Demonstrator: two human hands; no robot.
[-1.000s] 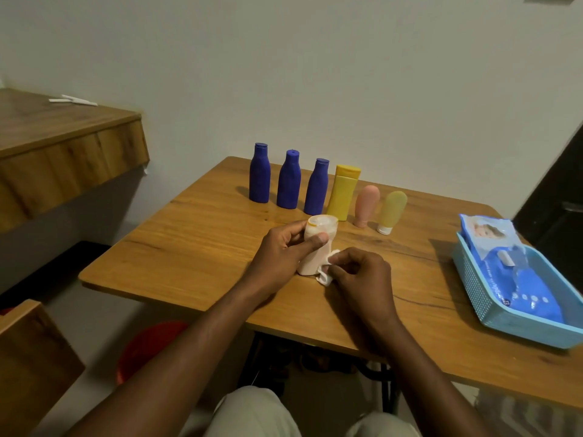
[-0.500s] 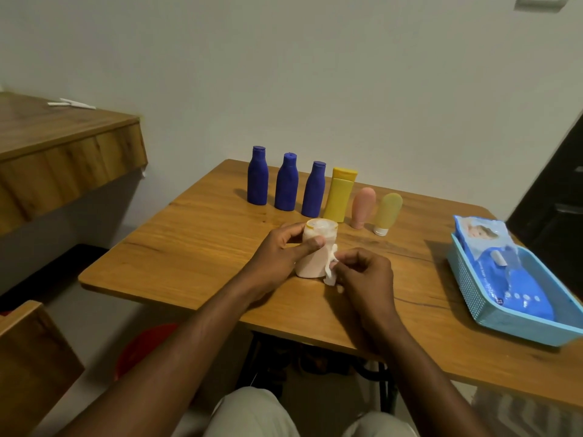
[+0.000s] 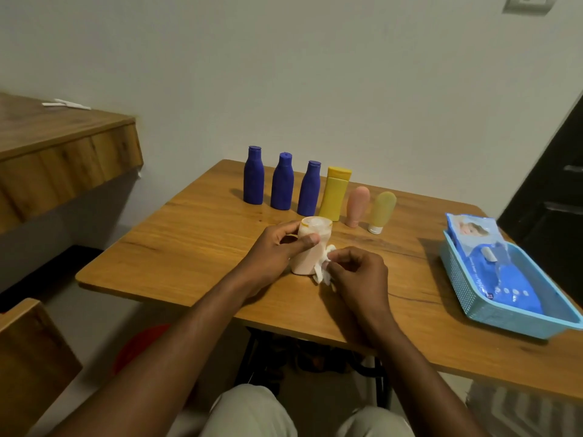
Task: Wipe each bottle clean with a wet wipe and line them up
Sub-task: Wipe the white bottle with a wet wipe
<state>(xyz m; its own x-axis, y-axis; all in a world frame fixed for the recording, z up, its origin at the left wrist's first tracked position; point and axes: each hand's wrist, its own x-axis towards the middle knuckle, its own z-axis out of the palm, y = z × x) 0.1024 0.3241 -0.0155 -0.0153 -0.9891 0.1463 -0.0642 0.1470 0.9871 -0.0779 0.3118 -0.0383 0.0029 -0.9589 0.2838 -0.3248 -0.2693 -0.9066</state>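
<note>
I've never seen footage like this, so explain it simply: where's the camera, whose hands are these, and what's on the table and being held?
There is no machine: a person wears a camera on the head, looking down at their own hands. The left hand grips a pale pink bottle standing on the wooden table. The right hand pinches a white wet wipe at its side. Behind stands a row: three blue bottles, a yellow bottle, a pink tube and a yellow-green tube. On the right, a blue basket holds a pack of wet wipes.
</note>
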